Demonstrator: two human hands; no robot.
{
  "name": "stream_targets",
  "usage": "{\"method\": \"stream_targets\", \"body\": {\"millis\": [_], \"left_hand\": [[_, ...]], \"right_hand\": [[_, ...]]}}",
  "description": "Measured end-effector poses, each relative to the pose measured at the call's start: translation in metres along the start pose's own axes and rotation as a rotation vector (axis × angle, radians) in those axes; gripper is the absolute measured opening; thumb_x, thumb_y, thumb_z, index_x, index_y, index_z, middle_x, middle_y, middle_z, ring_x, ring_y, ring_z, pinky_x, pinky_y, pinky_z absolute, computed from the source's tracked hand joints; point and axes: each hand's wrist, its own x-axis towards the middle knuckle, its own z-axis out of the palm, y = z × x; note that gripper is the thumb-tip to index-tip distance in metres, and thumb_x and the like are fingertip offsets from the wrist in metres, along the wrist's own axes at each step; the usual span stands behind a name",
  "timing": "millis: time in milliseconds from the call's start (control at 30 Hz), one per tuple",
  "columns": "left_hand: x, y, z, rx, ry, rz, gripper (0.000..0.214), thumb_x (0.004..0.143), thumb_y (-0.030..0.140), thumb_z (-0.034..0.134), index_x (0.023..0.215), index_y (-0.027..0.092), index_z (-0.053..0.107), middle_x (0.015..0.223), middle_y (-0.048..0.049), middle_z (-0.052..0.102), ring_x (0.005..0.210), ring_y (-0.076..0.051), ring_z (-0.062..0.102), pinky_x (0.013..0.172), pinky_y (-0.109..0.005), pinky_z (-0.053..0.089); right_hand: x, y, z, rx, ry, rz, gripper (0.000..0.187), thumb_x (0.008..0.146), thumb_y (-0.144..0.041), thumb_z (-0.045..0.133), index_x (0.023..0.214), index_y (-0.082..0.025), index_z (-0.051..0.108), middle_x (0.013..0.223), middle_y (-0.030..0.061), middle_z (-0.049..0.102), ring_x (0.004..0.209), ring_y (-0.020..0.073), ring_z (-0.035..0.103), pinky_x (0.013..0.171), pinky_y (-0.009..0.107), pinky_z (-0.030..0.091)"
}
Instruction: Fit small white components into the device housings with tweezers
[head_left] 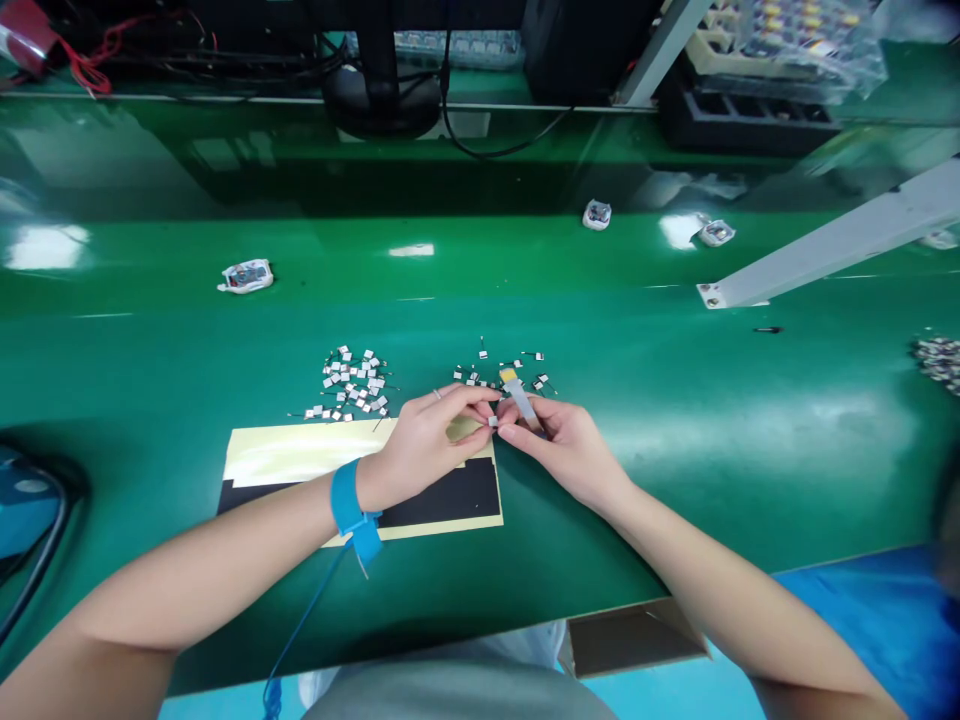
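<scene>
My left hand (pixel 424 440), with a blue wrist strap (pixel 349 500) on its wrist, pinches a small white square part (pixel 493 422) between thumb and fingertips. Close beside it, my right hand (pixel 562 440) is closed around a flat grey strip with a yellow end (pixel 519 392), its exact kind unclear. The right thumb tip almost meets the white part. Under the left hand lies a cream sheet (pixel 285 450) with a black adhesive-looking area (pixel 435 497). Small white parts with short dark leads lie in a left pile (pixel 356 378) and a looser group (pixel 472 378) just beyond my fingers.
White-edged small assemblies (pixel 247 276) (pixel 597 214) lie farther back on the green table (pixel 750 420). A slanted white metal post (pixel 825 240) is bolted down at right. A monitor stand (pixel 381 100) and black tray (pixel 742 120) stand behind. A blue cord hangs from the strap.
</scene>
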Motion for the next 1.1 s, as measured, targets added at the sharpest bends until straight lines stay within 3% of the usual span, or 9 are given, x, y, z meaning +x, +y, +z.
{"method": "stream_targets", "body": {"millis": [433,800,900,1100], "left_hand": [[-0.0045,0.0008,0.0007,0.088,0.021,0.140,0.028,0.073,0.012,0.059,0.099,0.017,0.049,0.079,0.0017,0.063,0.074,-0.008,0.061,0.071,-0.018,0.049],[-0.0061,0.0027,0.0044,0.149,-0.003,0.118,0.022,0.073,0.013,0.060,0.092,0.016,0.051,0.079,-0.0008,0.064,0.073,-0.011,0.061,0.068,-0.020,0.049],[-0.0055,0.0020,0.0030,0.134,-0.025,0.124,0.019,0.073,0.013,0.059,0.091,0.016,0.051,0.080,-0.0008,0.064,0.073,-0.011,0.061,0.068,-0.021,0.049],[-0.0060,0.0050,0.0042,0.082,-0.005,0.066,0.018,0.076,0.014,0.057,0.093,0.017,0.051,0.079,-0.0001,0.063,0.073,-0.009,0.061,0.069,-0.019,0.049]], "right_hand": [[0.0004,0.0005,0.0035,0.088,-0.026,0.038,0.016,0.074,-0.029,0.052,0.069,-0.014,0.053,0.065,-0.0005,0.049,0.058,0.0099,0.042,0.054,0.022,0.032],[0.0000,0.0015,0.0090,0.102,0.033,0.083,0.014,0.067,-0.026,0.054,0.063,-0.013,0.052,0.055,-0.0035,0.044,0.047,0.0063,0.031,0.045,0.020,0.024],[0.0014,0.0051,0.0097,0.140,0.056,0.090,0.015,0.065,-0.027,0.057,0.060,-0.014,0.051,0.059,-0.0017,0.049,0.049,0.0070,0.039,0.045,0.020,0.029],[0.0040,0.0054,0.0045,0.216,0.053,0.057,0.034,0.064,-0.041,0.063,0.058,-0.016,0.040,0.069,0.0032,0.059,0.066,0.0126,0.056,0.059,0.024,0.045]]}}
